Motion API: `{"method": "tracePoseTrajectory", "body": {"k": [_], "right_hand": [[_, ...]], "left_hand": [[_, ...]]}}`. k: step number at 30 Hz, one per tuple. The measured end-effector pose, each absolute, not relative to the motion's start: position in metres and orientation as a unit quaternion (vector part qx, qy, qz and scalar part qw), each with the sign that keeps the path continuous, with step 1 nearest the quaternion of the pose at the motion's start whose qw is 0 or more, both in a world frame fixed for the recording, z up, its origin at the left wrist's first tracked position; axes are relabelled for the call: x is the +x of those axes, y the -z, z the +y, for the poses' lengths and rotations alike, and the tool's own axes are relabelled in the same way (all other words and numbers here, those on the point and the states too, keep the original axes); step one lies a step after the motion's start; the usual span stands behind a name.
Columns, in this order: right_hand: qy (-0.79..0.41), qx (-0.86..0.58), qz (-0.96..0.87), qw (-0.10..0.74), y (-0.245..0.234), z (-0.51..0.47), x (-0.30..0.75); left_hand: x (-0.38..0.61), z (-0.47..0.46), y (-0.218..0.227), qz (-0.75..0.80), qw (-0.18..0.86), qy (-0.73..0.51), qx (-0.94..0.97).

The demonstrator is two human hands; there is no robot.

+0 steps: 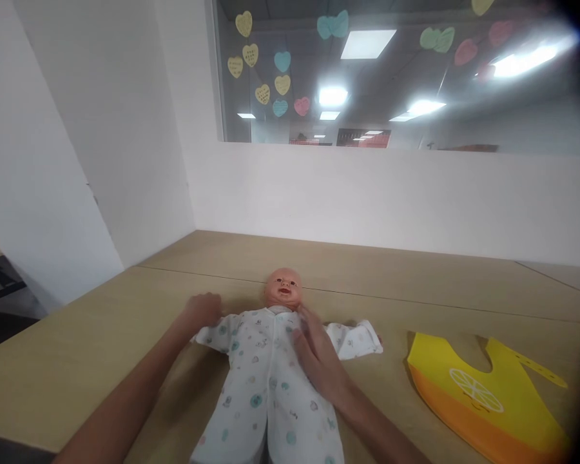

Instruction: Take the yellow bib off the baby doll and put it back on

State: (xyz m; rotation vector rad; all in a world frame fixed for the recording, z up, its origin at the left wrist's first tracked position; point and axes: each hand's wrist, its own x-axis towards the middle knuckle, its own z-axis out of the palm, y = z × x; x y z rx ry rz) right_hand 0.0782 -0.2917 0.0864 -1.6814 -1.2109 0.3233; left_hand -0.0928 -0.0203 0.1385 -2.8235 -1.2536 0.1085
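right hand [314, 357]: flat, fingers loose, palm on the doll [283, 290] chest. left hand [202, 309]: curled at the sleeve [215, 335] end; grip cannot be told. doll: on its back, white printed romper [265, 393], on wooden table [101, 322]. yellow bib [483, 393]: to the right, apart.

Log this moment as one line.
left hand: on doll sleeve, grip unclear | right hand: flat on doll chest | bib: on table, right of doll

The doll [265, 380] lay face up near the table's [415, 270] front edge. The left hand [203, 310] covered its sleeve end, the right hand [316, 361] lay flat on its chest, and a yellow bib [483, 399] sat toward the right edge.
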Motion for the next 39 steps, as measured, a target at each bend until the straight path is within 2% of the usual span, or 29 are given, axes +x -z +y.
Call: {"method": "tracePoseTrajectory", "body": {"k": [3,8,10,16,18,24,30,36,39], "right_hand": [[-0.199,-0.703,-0.468,0.497,-0.085,-0.292,0.065],[-0.187,-0.749,-0.469,0.430,-0.080,-0.292,0.056],[-0.159,-0.760,-0.490,0.396,-0.079,-0.291,0.054],[-0.097,-0.770,-0.524,0.352,-0.076,-0.289,0.053],[-0.092,-0.772,-0.528,0.342,-0.074,-0.288,0.053],[-0.086,-0.777,-0.520,0.344,-0.072,-0.286,0.053],[-0.127,-0.791,-0.502,0.326,-0.097,-0.290,0.048],[-0.118,-0.800,-0.488,0.328,-0.102,-0.291,0.028],[-0.076,-0.802,-0.493,0.327,-0.090,-0.290,0.021]], "left_hand": [[-0.075,-0.052,-0.141,-0.368,0.063,0.011,-0.928],[-0.052,-0.111,-0.125,-0.328,-0.068,0.118,-0.935],[-0.050,-0.125,-0.117,-0.318,-0.087,0.134,-0.934],[-0.051,-0.136,-0.114,-0.234,-0.033,0.033,-0.971],[-0.049,-0.137,-0.113,-0.249,-0.034,0.033,-0.967],[-0.043,-0.135,-0.107,-0.305,-0.090,0.084,-0.944],[-0.052,-0.135,-0.109,-0.264,-0.098,0.082,-0.956],[-0.062,-0.144,-0.065,-0.193,-0.088,0.198,-0.957],[-0.063,-0.151,-0.051,-0.218,-0.085,0.228,-0.945]]}}
